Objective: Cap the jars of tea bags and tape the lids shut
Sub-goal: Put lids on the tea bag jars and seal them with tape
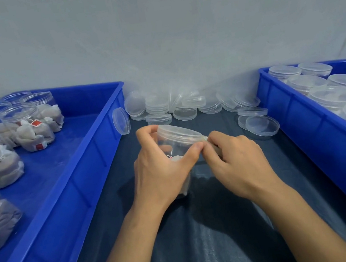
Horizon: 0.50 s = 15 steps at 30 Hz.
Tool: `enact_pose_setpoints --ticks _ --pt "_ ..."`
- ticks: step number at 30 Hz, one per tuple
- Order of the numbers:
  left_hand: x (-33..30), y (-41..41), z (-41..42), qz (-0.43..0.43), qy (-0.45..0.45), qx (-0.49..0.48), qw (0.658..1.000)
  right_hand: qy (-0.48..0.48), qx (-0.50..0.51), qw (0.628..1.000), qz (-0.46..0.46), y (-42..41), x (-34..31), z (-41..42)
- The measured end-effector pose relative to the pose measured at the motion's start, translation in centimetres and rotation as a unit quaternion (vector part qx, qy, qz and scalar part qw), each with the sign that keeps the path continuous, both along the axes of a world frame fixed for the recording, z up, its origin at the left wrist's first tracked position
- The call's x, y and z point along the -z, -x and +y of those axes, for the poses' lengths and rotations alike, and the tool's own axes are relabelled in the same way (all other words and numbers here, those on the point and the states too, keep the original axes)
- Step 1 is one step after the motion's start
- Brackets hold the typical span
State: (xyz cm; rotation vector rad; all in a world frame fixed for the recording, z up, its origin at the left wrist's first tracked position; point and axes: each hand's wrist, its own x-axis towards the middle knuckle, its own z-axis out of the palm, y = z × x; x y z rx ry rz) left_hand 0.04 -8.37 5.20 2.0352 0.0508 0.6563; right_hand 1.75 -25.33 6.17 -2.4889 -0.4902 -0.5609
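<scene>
A clear plastic jar (175, 144) with tea bags inside and a clear lid (178, 133) on top is tilted in the middle of the dark table. My left hand (161, 167) grips the jar around its side, thumb pressed at the lid's rim. My right hand (234, 162) pinches a strip of clear tape (207, 139) that runs to the lid's edge, right beside the left thumb. The jar's lower part is hidden behind my left hand.
A blue tray (80, 164) on the left holds several uncapped jars of tea bags (30, 126). A blue tray (296, 115) on the right holds capped jars (333, 98). Loose clear lids (186, 105) lie piled against the wall behind the jar.
</scene>
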Motion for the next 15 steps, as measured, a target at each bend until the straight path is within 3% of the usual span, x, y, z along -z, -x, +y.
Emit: enact_pose_setpoints --ticks 5,15 --pt "0.18 -0.09 0.3 -0.047 -0.046 -0.058 0.996 -0.008 -0.039 0.999 0.023 -0.02 -0.1 -0.16" --pt "-0.03 0.17 0.07 -0.032 -0.072 -0.038 0.996 0.022 0.024 0.997 -0.072 0.23 -0.36 0.57"
